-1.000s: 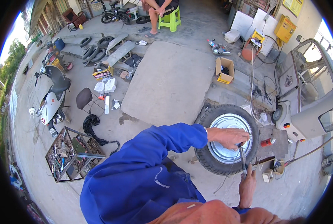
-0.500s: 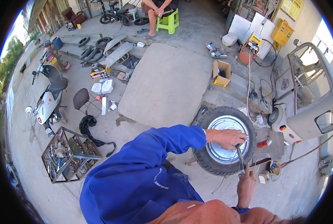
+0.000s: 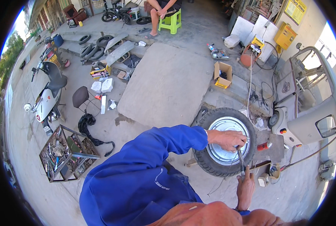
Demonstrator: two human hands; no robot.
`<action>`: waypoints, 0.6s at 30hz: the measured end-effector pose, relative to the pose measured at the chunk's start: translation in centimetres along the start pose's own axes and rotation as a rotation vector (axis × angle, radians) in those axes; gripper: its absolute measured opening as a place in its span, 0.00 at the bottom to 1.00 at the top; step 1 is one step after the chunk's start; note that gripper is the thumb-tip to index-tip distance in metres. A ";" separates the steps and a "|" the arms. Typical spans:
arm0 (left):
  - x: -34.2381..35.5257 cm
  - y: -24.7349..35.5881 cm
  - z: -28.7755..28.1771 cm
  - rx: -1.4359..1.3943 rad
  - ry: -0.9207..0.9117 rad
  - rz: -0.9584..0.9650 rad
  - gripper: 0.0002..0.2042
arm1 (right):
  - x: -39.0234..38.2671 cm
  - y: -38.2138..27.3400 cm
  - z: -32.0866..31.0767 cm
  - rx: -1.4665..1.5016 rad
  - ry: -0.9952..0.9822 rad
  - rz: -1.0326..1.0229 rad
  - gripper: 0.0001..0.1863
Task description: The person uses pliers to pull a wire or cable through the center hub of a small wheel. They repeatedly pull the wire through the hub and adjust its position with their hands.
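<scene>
A wheel with a black tyre [image 3: 208, 162] and a silver metal rim [image 3: 217, 150] lies flat in front of me on the right. Over its hub, my left hand [image 3: 230, 140] has its fingers bent together around something small and dark that I cannot make out. A long, narrow metal tool [image 3: 241, 162] runs from those fingertips toward me across the rim and tyre. Its near end is in my right hand [image 3: 245, 190], closed around it below the tyre's edge with the index finger stretched along it. The exact kind of tool is unclear.
Right of the wheel lies a red can [image 3: 264, 146], beside a parked light-coloured vehicle [image 3: 307, 116]. A metal tool crate [image 3: 64, 158] and a scooter [image 3: 49, 100] stand left. A cardboard box [image 3: 223, 74] stands beyond the wheel; a person sits on a green stool [image 3: 170, 23].
The whole view has shifted slightly. Both hands keep nearly the same place on the tool and wheel, with only a small movement of the tool.
</scene>
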State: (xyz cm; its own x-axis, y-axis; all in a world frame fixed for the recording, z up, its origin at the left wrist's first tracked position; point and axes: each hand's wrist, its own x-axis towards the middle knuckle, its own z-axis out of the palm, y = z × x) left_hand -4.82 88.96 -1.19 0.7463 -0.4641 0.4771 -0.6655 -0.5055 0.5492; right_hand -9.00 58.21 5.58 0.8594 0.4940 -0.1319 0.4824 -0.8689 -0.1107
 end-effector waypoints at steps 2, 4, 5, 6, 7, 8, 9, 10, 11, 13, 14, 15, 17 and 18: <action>0.0 0.1 -0.1 0.000 0.000 -0.002 0.12 | -0.1 0.2 0.2 0.010 0.011 -0.012 0.42; 0.0 0.1 0.0 0.000 0.005 -0.003 0.11 | -0.2 0.2 0.2 0.021 0.010 -0.020 0.43; 0.0 0.0 0.0 0.000 0.008 -0.004 0.11 | -0.2 0.1 0.2 0.027 0.010 -0.024 0.43; 0.0 0.1 0.0 -0.001 0.007 -0.004 0.11 | -0.2 0.0 0.1 0.029 0.010 -0.025 0.43; 0.0 0.1 -0.1 -0.001 0.006 -0.006 0.11 | -0.3 -0.1 0.1 0.030 0.010 -0.027 0.43; 0.0 0.2 -0.1 -0.002 0.005 -0.007 0.11 | -0.4 -0.1 0.0 0.032 0.011 -0.028 0.43; 0.1 0.1 -0.1 -0.002 0.001 -0.007 0.11 | -0.4 -0.2 0.0 0.040 0.012 -0.024 0.43; 0.1 0.1 -0.1 -0.003 -0.003 -0.008 0.10 | -0.5 -0.3 0.0 0.048 0.013 -0.020 0.42; 0.2 0.0 0.0 -0.003 -0.007 -0.008 0.10 | -0.6 -0.4 -0.1 0.056 0.014 -0.016 0.42; 0.1 -0.1 0.1 0.004 -0.002 -0.011 0.10 | -0.6 -0.6 -0.2 0.064 0.019 -0.032 0.42; 0.0 -0.2 0.2 0.008 0.000 -0.012 0.10 | -0.6 -0.7 -0.3 0.068 0.022 -0.039 0.42; 0.0 -0.1 0.1 0.007 -0.003 -0.014 0.10 | -0.6 -0.8 -0.4 0.069 0.016 -0.034 0.42; 0.0 0.0 0.0 0.005 -0.008 -0.019 0.10 | -0.6 -1.0 -0.5 0.071 0.004 -0.023 0.41; 0.1 0.0 0.0 0.007 -0.012 -0.021 0.10 | -0.7 -1.0 -0.5 0.075 0.010 -0.025 0.41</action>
State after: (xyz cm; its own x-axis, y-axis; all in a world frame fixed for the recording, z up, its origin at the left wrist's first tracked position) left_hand -4.77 88.91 -1.19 0.7596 -0.4623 0.4575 -0.6501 -0.5199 0.5541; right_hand -9.98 58.75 6.28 0.8491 0.5148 -0.1184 0.4901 -0.8514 -0.1869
